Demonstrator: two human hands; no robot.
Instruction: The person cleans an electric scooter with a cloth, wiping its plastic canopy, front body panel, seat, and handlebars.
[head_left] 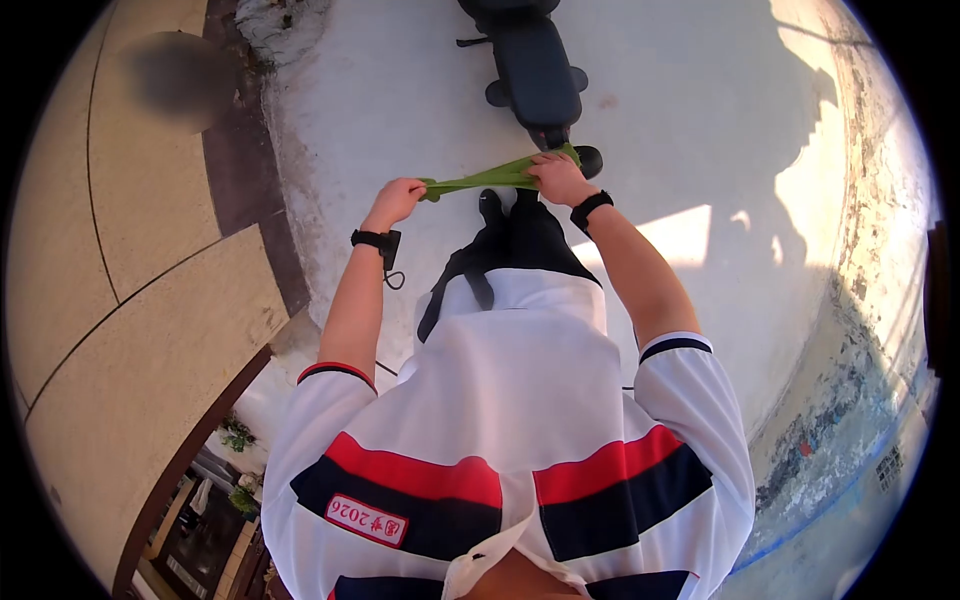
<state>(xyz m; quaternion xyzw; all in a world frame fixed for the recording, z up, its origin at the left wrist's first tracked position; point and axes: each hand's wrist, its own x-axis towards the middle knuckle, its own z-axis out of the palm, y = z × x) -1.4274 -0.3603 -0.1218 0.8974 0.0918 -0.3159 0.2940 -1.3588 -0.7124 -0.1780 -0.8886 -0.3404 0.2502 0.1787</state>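
A green cloth (480,182) is stretched between my two hands in front of me, gathered into a narrow twisted strip. My left hand (398,200) is closed on its left end, where a short bit sticks out below the fingers. Round the other end, my right hand (560,178) is closed, and a corner of cloth shows above the knuckles. Each wrist wears a black band, the left one with a small box and a looped cord. Below the cloth are my black trousers and shoes.
A dark scooter (540,75) with a long seat stands just ahead, close to my right hand. Pale concrete ground (400,90) lies around it. A beige wall (150,230) rises on the left, and a weathered, peeling wall (850,370) on the right. Plants (240,435) grow at lower left.
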